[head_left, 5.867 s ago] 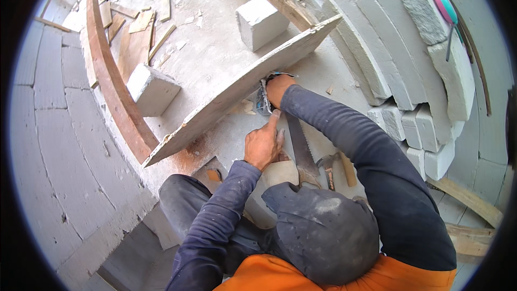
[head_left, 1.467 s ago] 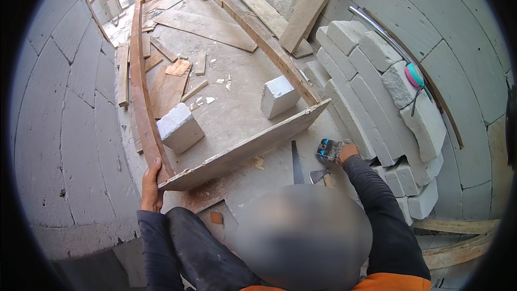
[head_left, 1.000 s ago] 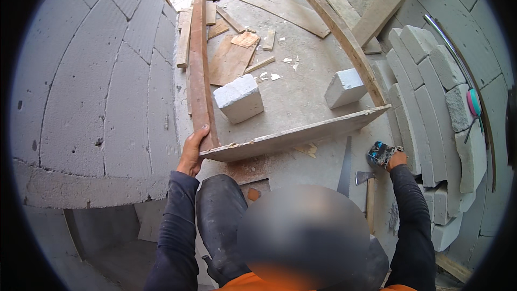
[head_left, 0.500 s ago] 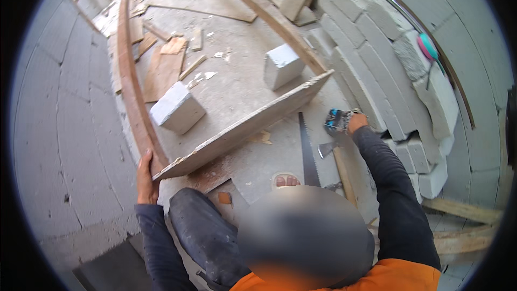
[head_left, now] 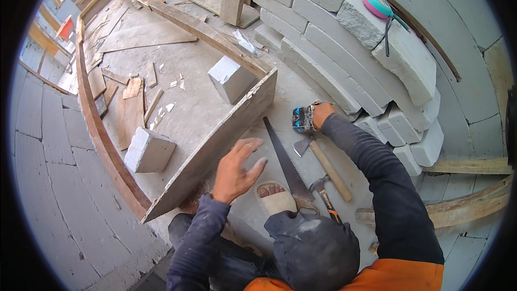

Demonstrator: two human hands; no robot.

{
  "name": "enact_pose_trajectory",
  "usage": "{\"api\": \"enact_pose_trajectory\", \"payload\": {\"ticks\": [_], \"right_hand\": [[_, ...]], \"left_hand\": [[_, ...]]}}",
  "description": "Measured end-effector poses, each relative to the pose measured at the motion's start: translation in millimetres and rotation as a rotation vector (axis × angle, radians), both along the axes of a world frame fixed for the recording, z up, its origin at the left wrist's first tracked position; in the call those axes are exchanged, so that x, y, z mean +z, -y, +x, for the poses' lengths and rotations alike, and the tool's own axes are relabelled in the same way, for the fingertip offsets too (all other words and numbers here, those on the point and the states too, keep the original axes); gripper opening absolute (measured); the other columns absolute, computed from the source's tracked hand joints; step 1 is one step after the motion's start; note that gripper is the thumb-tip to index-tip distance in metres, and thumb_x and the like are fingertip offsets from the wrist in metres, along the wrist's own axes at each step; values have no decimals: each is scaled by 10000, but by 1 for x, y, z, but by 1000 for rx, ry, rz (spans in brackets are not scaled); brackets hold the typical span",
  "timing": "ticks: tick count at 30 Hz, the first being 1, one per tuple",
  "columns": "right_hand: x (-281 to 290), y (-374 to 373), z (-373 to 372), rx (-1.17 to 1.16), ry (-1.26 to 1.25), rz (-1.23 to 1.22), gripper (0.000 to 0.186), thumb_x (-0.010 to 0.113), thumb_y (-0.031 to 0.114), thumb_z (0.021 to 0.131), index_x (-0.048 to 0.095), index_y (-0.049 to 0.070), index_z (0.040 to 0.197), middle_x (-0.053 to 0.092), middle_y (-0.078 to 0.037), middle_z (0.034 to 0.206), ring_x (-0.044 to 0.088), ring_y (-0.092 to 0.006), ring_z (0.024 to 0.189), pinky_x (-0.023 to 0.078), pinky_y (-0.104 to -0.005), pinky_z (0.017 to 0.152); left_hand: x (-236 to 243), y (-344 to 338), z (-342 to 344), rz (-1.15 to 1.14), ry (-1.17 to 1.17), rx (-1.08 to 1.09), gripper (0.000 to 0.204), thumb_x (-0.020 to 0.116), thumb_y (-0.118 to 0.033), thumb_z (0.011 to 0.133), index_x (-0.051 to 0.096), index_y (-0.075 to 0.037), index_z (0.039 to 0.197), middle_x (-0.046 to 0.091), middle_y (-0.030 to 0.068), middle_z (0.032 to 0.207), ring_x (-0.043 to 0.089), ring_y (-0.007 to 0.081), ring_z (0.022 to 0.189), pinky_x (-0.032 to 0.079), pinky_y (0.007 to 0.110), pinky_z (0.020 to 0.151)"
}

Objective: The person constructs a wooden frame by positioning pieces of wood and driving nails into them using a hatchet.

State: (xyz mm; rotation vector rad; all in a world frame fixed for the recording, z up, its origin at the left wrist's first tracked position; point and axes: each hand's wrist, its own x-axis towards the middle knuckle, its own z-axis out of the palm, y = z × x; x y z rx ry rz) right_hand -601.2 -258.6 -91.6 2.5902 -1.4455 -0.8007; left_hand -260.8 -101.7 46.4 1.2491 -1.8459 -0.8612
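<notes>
My left hand (head_left: 235,171) is in the air beside the upright pale board (head_left: 210,144), fingers spread and holding nothing. My right hand (head_left: 323,114) is closed on a dusty black-and-blue object (head_left: 302,119), too unclear to name exactly, beside the stacked blocks. Below it lies a hatchet (head_left: 326,164) with a pale wooden handle. A handsaw (head_left: 283,153) lies between my hands, and a hammer (head_left: 327,202) with a black-and-orange handle is nearby. My sandalled foot (head_left: 272,194) shows beside the saw.
Two white blocks (head_left: 148,150) (head_left: 231,80) stand inside a long timber frame (head_left: 99,134) among wood scraps (head_left: 132,113). Stacked blocks (head_left: 328,62), with a pink-and-teal round object (head_left: 378,5) on them, stand right. Curved timber (head_left: 458,207) lies lower right; a block wall (head_left: 54,183) is left.
My left hand has let go of the board and timber at their left end and moved right, fingers spreading. My right hand keeps the black-and-blue object. My view has turned, showing more tools.
</notes>
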Motion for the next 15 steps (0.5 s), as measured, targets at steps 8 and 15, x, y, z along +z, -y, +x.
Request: {"api": "enact_pose_trajectory", "payload": {"ticks": [8, 15], "right_hand": [[31, -4, 51, -30, 30, 39, 274, 601, 266, 1003, 812, 127, 1108, 798, -97, 1123, 771, -270, 1042, 607, -428, 858], [26, -11, 33, 46, 137, 56, 233, 677, 244, 894, 760, 102, 1059, 773, -129, 848, 762, -321, 811, 587, -470, 752]], "left_hand": [[-75, 90, -110, -263, 577, -215, 928, 787, -157, 894, 303, -232, 1682, 398, 120, 1683, 371, 377, 1550, 385, 536, 1228], [-115, 105, -113, -17, 618, -261, 838, 758, -284, 936, 352, -153, 1658, 505, 127, 1577, 497, 367, 1441, 439, 520, 1154]]}}
